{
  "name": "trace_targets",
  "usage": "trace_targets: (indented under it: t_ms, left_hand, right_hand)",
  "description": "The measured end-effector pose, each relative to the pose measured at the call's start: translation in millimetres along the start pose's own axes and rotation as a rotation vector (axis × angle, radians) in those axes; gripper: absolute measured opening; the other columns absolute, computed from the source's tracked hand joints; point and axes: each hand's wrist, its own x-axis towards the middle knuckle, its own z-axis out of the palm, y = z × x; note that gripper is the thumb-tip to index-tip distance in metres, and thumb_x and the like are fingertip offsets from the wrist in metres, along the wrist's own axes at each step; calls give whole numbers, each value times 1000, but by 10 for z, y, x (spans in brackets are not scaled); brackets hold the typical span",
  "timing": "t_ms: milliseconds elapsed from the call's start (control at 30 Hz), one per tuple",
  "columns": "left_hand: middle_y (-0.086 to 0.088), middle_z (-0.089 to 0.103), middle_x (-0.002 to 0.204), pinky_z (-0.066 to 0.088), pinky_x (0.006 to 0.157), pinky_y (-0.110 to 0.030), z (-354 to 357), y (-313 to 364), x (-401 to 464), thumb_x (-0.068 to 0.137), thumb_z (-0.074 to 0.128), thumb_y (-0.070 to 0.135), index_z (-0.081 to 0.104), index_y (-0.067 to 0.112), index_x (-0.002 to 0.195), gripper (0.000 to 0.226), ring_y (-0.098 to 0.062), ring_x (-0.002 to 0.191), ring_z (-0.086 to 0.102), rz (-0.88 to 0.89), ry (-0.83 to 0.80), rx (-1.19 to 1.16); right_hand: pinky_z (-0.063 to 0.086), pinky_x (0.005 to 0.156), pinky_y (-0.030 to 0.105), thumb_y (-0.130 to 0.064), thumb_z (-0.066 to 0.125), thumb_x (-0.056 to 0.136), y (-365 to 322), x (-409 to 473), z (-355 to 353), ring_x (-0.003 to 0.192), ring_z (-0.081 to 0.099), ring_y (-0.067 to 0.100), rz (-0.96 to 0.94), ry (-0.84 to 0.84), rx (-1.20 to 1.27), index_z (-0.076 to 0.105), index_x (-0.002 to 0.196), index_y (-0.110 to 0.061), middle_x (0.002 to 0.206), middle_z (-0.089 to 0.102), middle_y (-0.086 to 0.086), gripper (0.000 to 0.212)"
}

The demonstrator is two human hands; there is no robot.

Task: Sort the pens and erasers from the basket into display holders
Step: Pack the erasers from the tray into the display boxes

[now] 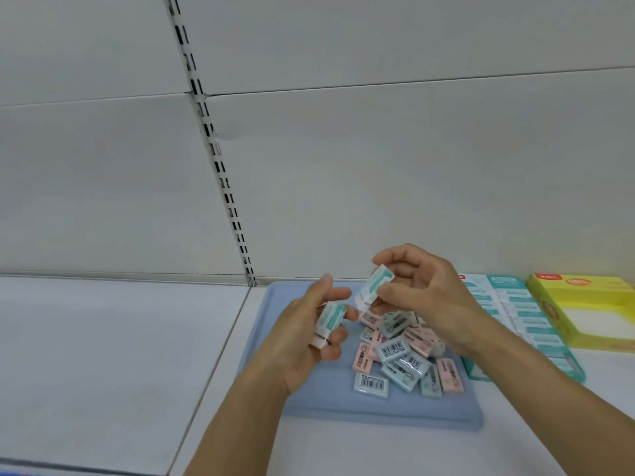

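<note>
Left hand (305, 333) and right hand (426, 297) raised close together, fingers curled, pinching.

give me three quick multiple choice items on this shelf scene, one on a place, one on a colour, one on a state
1. Where does the loose eraser pile lie?
A. on the blue tray
B. in the yellow box
C. on the bare shelf to the left

2. What colour is the open box at the far right?
A. red
B. yellow
C. black

3. What is the left hand doing?
A. lying flat
B. pointing
C. holding a teal-and-white eraser

Answers: 1 A, the pile rests on the tray. 2 B, its walls are yellow. 3 C, fingers curl round it.
</note>
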Motion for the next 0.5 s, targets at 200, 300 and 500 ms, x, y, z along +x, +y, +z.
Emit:
trace_targets:
  t_ms: [200,300,500]
  left_hand:
    - [-6,69,78,25,34,-15,451,-87,19,78,70,21,71,5,99,26,-6,43,36,54,-136,102]
    - [-8,70,76,26,35,-16,595,-146,54,86,68,16,70,7,90,10,-8,42,38,91,-119,164]
    - [-5,70,76,28,40,-18,918,-263,83,89,67,21,69,9,90,12,-11,46,41,137,-109,322]
  right_hand:
    - [58,73,25,10,75,72,-37,-344,-449,86,70,19,-117,87,-154,67,97,-10,93,73,9,33]
    - [56,73,22,0,82,70,-60,-491,-621,78,66,8,-198,139,-472,70,91,-20,90,72,-5,31]
    - [44,65,14,-18,80,70,-54,-674,-948,74,55,10,-422,169,-822,66,92,-28,83,60,-10,27]
